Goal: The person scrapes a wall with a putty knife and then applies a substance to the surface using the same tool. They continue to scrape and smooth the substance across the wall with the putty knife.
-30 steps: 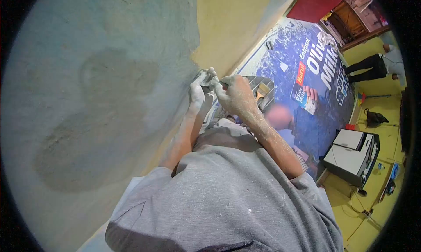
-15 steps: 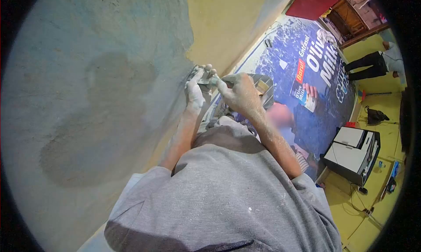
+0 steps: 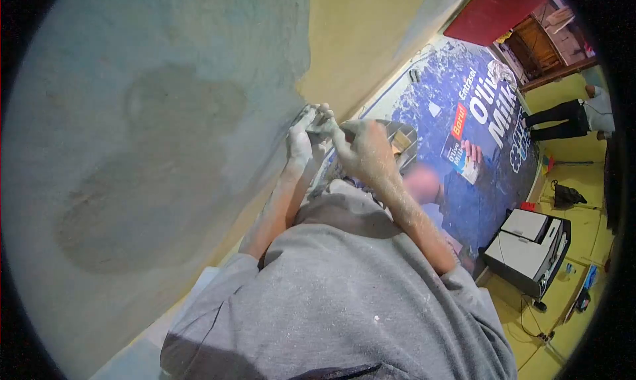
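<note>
My left hand [image 3: 301,138], coated in pale grey paste, is close beside the wall [image 3: 265,62] with its fingers curled. My right hand [image 3: 363,145], also dusty, meets it from the right with thumb and fingers pinched together. Between the two hands shows a small part of a thin, flat scraper [image 3: 322,124], smeared with grey; the right fingers grip its end. Whatever the left fingers close round is mostly hidden. Grey skim coat covers much of the wall, and a yellow painted strip [image 3: 358,36] borders it.
Below lies a blue printed banner [image 3: 490,175], spattered white near the wall. Behind my right hand is a dark slatted item [image 3: 407,138]. A white-and-black cabinet [image 3: 523,247] stands at right. Another person [image 3: 563,118] is farther off, near a doorway. A red panel [image 3: 497,12] stands at top.
The view has shifted slightly, so the wall edge and banner appear farther right and lower. Both hands stay together, and less of the scraper shows between them.
</note>
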### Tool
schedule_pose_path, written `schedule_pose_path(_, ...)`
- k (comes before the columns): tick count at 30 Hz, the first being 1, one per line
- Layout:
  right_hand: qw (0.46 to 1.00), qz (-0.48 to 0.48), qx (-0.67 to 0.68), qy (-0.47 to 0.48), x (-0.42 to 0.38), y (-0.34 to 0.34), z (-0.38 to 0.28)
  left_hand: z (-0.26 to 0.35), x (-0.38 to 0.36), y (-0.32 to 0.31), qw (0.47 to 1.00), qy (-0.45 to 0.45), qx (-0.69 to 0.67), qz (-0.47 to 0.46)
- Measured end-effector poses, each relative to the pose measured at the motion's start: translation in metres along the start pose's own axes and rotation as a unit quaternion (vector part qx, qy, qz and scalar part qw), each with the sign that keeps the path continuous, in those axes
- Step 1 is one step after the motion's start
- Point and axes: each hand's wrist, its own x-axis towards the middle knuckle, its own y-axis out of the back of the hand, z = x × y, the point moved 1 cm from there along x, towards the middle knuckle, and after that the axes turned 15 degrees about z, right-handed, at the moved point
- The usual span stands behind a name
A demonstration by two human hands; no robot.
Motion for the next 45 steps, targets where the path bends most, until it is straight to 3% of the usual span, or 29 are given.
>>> schedule_pose_path(2, 0.997, 0.027, 0.012, 0.072, -0.006, -0.004, -0.005, -0.005, 0.020, 0.027, 1.000, 0.002, 0.020, -0.013)
schedule_pose_path(3, 1.000, -0.012, -0.014, 0.010, -0.001, -0.009, -0.001, -0.004, 0.022, 0.026, 0.998, 0.004, 0.047, -0.037)
schedule_pose_path(4, 1.000, -0.003, -0.013, 0.010, -0.002, -0.007, -0.001, -0.002, 0.029, 0.017, 0.995, 0.000, 0.072, -0.075)
schedule_pose_path(5, 1.000, -0.005, -0.004, 0.011, -0.004, -0.003, -0.002, -0.006, 0.024, 0.018, 0.984, -0.098, 0.148, 0.014)
schedule_pose_path(6, 1.000, -0.013, 0.002, 0.011, -0.004, -0.001, -0.001, 0.001, 0.021, 0.004, 0.984, -0.097, 0.148, 0.009)
schedule_pose_path(8, 1.000, -0.008, 0.006, 0.018, -0.011, -0.001, -0.010, 0.006, 0.002, 0.010, 0.999, 0.034, -0.015, -0.009)
schedule_pose_path(12, 1.000, 0.018, 0.006, 0.008, -0.003, -0.008, 0.000, 0.005, 0.006, 0.003, 0.996, -0.025, 0.088, 0.019)
schedule_pose_path(14, 0.999, 0.023, 0.030, 0.024, -0.011, 0.003, -0.014, 0.003, 0.011, 0.010, 0.998, 0.025, 0.046, -0.017)
schedule_pose_path(16, 1.000, 0.020, 0.021, 0.011, -0.007, -0.003, -0.010, 0.003, 0.012, 0.008, 0.998, -0.017, 0.059, 0.011)
schedule_pose_path(18, 0.999, -0.014, 0.014, -0.036, 0.001, -0.014, 0.009, 0.002, 0.023, 0.016, 0.967, -0.089, 0.234, 0.038)
schedule_pose_path(19, 0.998, 0.045, 0.011, 0.048, 0.001, -0.009, -0.001, 0.003, 0.016, 0.003, 0.990, -0.060, 0.125, 0.015)
schedule_pose_path(20, 1.000, 0.001, 0.017, 0.014, -0.005, 0.003, -0.005, 0.001, 0.006, -0.001, 1.000, -0.020, 0.021, 0.003)
schedule_pose_path(22, 1.000, 0.011, 0.001, -0.009, -0.006, -0.004, -0.007, 0.002, 0.015, 0.011, 0.999, 0.030, -0.007, -0.011)
schedule_pose_path(23, 1.000, 0.013, 0.002, -0.006, 0.001, -0.010, -0.001, -0.003, 0.030, 0.017, 0.999, 0.032, 0.001, -0.036)
schedule_pose_path(24, 1.000, 0.004, -0.008, -0.025, 0.004, -0.019, 0.011, -0.007, 0.031, 0.015, 0.991, -0.058, 0.117, 0.010)
schedule_pose_path(27, 1.000, 0.012, -0.008, 0.000, 0.010, -0.028, 0.046, -0.024, 0.040, 0.023, 0.999, 0.008, 0.035, -0.004)
schedule_pose_path(29, 0.998, -0.046, -0.032, -0.009, -0.005, -0.025, 0.068, -0.030, 0.031, 0.029, 0.989, -0.030, 0.111, -0.096)
schedule_pose_path(30, 0.998, -0.052, -0.023, -0.033, -0.010, -0.021, 0.081, -0.039, 0.035, 0.039, 0.985, 0.027, 0.157, -0.065)
schedule_pose_path(31, 0.996, -0.060, -0.015, -0.060, -0.018, -0.019, 0.100, -0.057, 0.050, 0.068, 0.961, 0.013, 0.271, -0.050)
schedule_pose_path(33, 0.985, -0.101, -0.053, -0.128, -0.035, -0.022, 0.162, -0.103, 0.099, 0.161, 0.823, -0.059, 0.543, -0.157)
schedule_pose_path(34, 0.986, -0.069, -0.091, -0.124, -0.053, -0.030, 0.208, -0.096, 0.077, 0.159, 0.549, -0.198, 0.785, -0.207)
schedule_pose_path(35, 0.984, -0.039, -0.127, -0.120, -0.073, -0.036, 0.247, -0.102, 0.081, 0.200, 0.673, -0.057, 0.703, -0.221)
schedule_pose_path(37, 0.959, -0.018, -0.216, -0.182, -0.111, -0.031, 0.283, -0.081, 0.065, 0.220, 0.524, -0.088, 0.824, -0.196)
schedule_pose_path(38, 0.959, -0.020, -0.179, -0.220, -0.128, -0.020, 0.283, -0.075, 0.059, 0.229, 0.521, -0.082, 0.827, -0.197)
schedule_pose_path(40, 0.953, -0.022, -0.136, -0.271, -0.153, -0.004, 0.266, -0.059, 0.049, 0.242, 0.603, -0.105, 0.790, 0.045)
schedule_pose_path(41, 0.940, -0.008, -0.076, -0.332, -0.161, 0.001, 0.256, -0.053, 0.044, 0.243, 0.595, -0.100, 0.796, 0.041)
schedule_pose_path(43, 0.887, 0.027, 0.080, -0.454, -0.177, 0.000, 0.245, -0.039, 0.035, 0.237, 0.732, -0.092, 0.671, 0.076)
schedule_pose_path(44, 0.883, 0.032, 0.085, -0.460, -0.181, -0.004, 0.238, -0.037, 0.038, 0.237, 0.727, -0.090, 0.678, 0.070)
schedule_pose_path(45, 0.915, 0.054, 0.061, -0.395, -0.178, -0.007, 0.223, -0.037, 0.046, 0.236, 0.720, -0.097, 0.686, 0.042)
